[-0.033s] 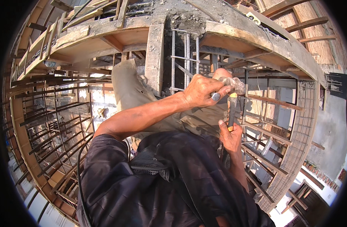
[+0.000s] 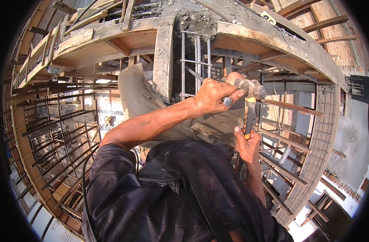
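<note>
My left hand [image 2: 212, 97] is closed round a steel chisel [image 2: 227, 101]; its blunt end sticks out beside my thumb. The chisel's shaft slants up and left from my fist toward a gap with upright ribbed steel bars [image 2: 198, 60]; its tip is hard to make out. A hammer [image 2: 249, 117] with a dark, yellow-banded handle is gripped low by my right hand [image 2: 247, 146]. The dusty hammer head [image 2: 250, 88] is up beside my left fist, close to the chisel's end; whether they touch is unclear.
A concrete-crusted board [image 2: 163, 60] edges the bar gap on its left. Wooden formwork [image 2: 269, 42] curves across the front. Timber struts [image 2: 285, 141] and a steel bar cage [image 2: 321, 137] lie below on the right; more timbers [image 2: 59, 125] cross an open drop at left.
The hammer and my right hand have shifted slightly to the right. My left hand and the chisel have hardly moved.
</note>
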The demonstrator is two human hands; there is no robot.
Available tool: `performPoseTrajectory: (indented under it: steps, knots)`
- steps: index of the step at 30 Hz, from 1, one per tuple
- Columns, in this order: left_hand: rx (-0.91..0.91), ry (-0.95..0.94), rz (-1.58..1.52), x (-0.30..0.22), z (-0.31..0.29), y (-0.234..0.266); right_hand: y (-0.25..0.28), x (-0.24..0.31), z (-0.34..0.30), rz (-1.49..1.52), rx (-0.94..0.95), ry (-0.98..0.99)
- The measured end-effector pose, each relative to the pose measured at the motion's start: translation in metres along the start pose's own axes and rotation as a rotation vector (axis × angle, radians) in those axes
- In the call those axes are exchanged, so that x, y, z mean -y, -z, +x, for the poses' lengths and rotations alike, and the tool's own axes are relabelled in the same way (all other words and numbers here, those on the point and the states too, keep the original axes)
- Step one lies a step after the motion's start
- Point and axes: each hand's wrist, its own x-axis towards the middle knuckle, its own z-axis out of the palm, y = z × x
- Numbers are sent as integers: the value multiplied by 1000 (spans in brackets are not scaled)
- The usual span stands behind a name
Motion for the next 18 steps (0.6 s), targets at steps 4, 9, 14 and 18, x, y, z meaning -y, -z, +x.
performPoseTrajectory:
  steps: [4,9,14,18]
  knots:
    - [10,39,126,14,-2,-10,6,32,-6,95,-24,98]
    - [-24,68,123,11,19,-13,16,67,-26,160,-88,350]
    - [154,328,183,24,51,6,11,70,-24,341,31,516]
    - [224,264,102,40,47,6,-6,62,-4,42,140,168]
